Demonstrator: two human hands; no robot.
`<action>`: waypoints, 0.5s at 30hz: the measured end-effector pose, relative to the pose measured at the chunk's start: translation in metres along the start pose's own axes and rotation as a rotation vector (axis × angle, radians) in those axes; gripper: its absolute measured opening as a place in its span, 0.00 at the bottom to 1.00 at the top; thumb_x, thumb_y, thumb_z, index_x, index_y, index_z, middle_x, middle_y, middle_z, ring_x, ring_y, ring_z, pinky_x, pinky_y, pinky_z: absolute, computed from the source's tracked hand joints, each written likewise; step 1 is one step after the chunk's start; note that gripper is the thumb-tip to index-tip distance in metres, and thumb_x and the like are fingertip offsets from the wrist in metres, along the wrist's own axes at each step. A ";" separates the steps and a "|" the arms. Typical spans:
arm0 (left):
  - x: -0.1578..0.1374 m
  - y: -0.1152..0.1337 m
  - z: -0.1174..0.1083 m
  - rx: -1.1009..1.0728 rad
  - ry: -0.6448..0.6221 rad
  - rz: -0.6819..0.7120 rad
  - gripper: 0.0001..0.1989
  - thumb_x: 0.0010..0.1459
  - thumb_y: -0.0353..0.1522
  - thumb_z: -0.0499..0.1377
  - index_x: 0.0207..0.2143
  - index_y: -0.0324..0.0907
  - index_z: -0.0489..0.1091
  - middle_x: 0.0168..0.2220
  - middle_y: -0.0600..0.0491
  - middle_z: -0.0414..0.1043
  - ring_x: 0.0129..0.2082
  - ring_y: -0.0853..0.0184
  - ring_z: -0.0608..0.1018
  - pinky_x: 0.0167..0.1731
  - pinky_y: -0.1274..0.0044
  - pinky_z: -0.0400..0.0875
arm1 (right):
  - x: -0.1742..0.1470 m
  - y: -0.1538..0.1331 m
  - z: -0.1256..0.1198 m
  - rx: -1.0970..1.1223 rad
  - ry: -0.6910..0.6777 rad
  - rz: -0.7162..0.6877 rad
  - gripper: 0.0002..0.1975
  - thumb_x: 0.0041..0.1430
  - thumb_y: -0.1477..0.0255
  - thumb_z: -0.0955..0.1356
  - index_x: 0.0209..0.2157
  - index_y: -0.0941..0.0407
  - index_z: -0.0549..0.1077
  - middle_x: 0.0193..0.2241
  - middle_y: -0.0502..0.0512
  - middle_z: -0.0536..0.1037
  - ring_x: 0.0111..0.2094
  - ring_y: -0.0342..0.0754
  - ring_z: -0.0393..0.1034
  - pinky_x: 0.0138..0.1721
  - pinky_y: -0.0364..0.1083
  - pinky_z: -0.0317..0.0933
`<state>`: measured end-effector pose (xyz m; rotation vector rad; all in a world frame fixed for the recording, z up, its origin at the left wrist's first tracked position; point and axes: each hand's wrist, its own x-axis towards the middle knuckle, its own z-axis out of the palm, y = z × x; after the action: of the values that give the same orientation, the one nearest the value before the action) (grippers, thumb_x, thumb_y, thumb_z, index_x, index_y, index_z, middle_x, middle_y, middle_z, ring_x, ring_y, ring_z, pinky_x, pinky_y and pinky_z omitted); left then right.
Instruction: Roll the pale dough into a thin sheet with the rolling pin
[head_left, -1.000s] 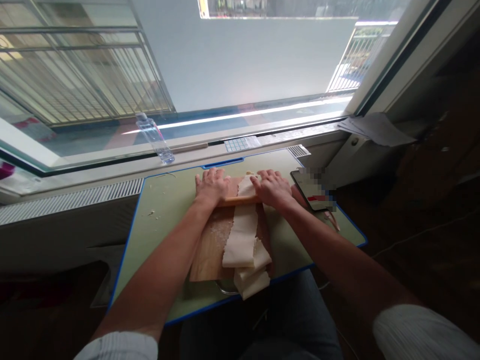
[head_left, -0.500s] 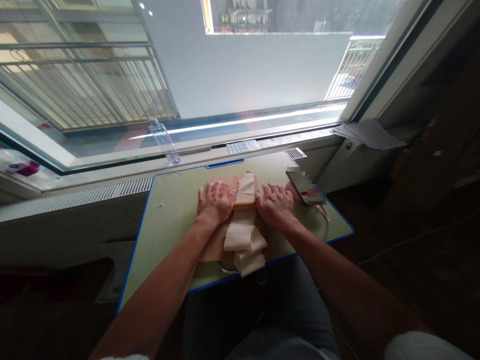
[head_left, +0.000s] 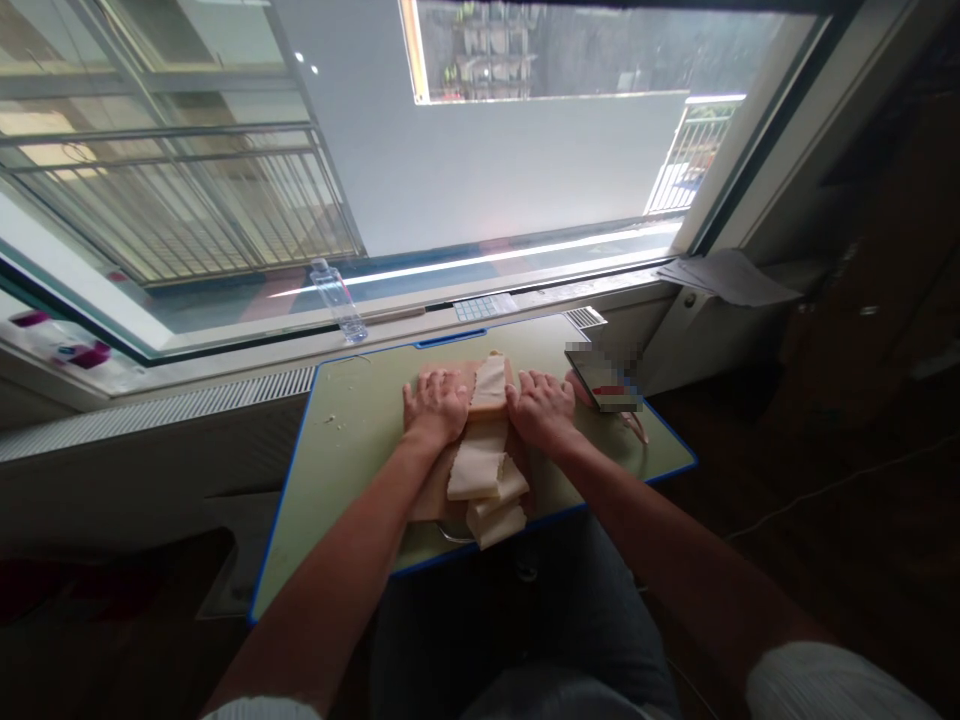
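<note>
Required even pressure on the rolling pin beneath the left hand and right hand, both palm-down, fingers extended and unclenched, with the dough strip between them aligned straight.

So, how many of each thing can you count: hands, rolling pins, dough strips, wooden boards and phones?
Hands: 2, the left hand and the right hand
Rolling pin: 1, between the hands
Dough strip: 1, folded over at the near end
Wooden board: 1, under the dough
Phone: 1, partly blurred
Total: 6
</note>
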<state>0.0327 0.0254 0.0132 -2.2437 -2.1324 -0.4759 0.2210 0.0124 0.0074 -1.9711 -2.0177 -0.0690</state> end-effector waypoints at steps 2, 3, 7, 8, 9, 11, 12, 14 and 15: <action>0.018 -0.003 0.000 0.003 -0.054 -0.001 0.28 0.73 0.42 0.46 0.69 0.47 0.68 0.73 0.41 0.64 0.72 0.48 0.64 0.71 0.45 0.52 | 0.016 0.000 0.002 0.008 -0.016 0.008 0.27 0.77 0.58 0.58 0.64 0.57 0.74 0.64 0.68 0.75 0.63 0.63 0.67 0.64 0.62 0.56; 0.027 -0.005 0.001 0.002 -0.071 0.002 0.28 0.73 0.42 0.46 0.70 0.48 0.67 0.73 0.42 0.63 0.72 0.48 0.64 0.72 0.45 0.52 | 0.024 0.001 0.004 0.014 -0.029 0.012 0.27 0.76 0.57 0.58 0.65 0.56 0.73 0.64 0.67 0.75 0.64 0.63 0.67 0.64 0.61 0.56; 0.064 -0.013 0.008 -0.007 -0.101 0.027 0.29 0.74 0.45 0.44 0.70 0.48 0.66 0.73 0.42 0.63 0.72 0.47 0.64 0.71 0.45 0.52 | 0.061 0.003 0.008 0.059 -0.126 0.035 0.31 0.76 0.53 0.57 0.69 0.55 0.68 0.70 0.65 0.69 0.67 0.63 0.63 0.65 0.63 0.56; 0.073 -0.014 0.011 -0.009 -0.110 0.026 0.29 0.74 0.46 0.45 0.70 0.47 0.66 0.73 0.41 0.63 0.72 0.47 0.64 0.71 0.45 0.53 | 0.070 0.004 0.009 0.073 -0.152 0.046 0.32 0.76 0.52 0.57 0.70 0.55 0.67 0.71 0.65 0.67 0.67 0.64 0.62 0.66 0.63 0.56; 0.081 -0.015 0.013 -0.011 -0.119 0.019 0.29 0.73 0.46 0.45 0.69 0.47 0.67 0.72 0.41 0.63 0.71 0.46 0.64 0.70 0.45 0.54 | 0.078 0.004 0.010 0.087 -0.170 0.056 0.33 0.76 0.51 0.56 0.70 0.56 0.66 0.71 0.66 0.67 0.68 0.64 0.62 0.66 0.63 0.55; 0.095 -0.015 0.016 -0.015 -0.120 0.005 0.28 0.73 0.46 0.46 0.68 0.47 0.68 0.71 0.41 0.65 0.70 0.47 0.66 0.70 0.47 0.55 | 0.094 0.003 0.012 0.106 -0.181 0.075 0.35 0.76 0.49 0.56 0.70 0.57 0.66 0.70 0.68 0.67 0.67 0.65 0.62 0.66 0.63 0.55; 0.101 -0.015 0.017 -0.017 -0.109 0.006 0.28 0.73 0.46 0.46 0.67 0.47 0.68 0.70 0.41 0.67 0.69 0.47 0.67 0.69 0.48 0.56 | 0.100 0.003 0.013 0.110 -0.177 0.079 0.35 0.76 0.49 0.56 0.69 0.58 0.67 0.70 0.69 0.68 0.67 0.65 0.62 0.65 0.62 0.56; 0.109 -0.013 0.016 -0.013 -0.070 0.018 0.26 0.74 0.45 0.47 0.65 0.46 0.71 0.68 0.41 0.70 0.67 0.48 0.69 0.69 0.49 0.57 | 0.108 0.003 0.014 0.114 -0.165 0.082 0.35 0.76 0.48 0.56 0.68 0.60 0.67 0.68 0.70 0.69 0.66 0.65 0.63 0.65 0.61 0.56; 0.111 -0.012 0.015 -0.009 -0.055 0.025 0.25 0.74 0.44 0.47 0.63 0.46 0.72 0.67 0.41 0.71 0.66 0.48 0.70 0.69 0.50 0.58 | 0.111 0.002 0.014 0.116 -0.162 0.084 0.35 0.76 0.49 0.56 0.67 0.60 0.68 0.68 0.71 0.69 0.66 0.65 0.63 0.64 0.61 0.57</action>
<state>0.0269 0.1373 0.0210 -2.3120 -2.1280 -0.4293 0.2207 0.1233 0.0221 -2.0431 -1.9827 0.2292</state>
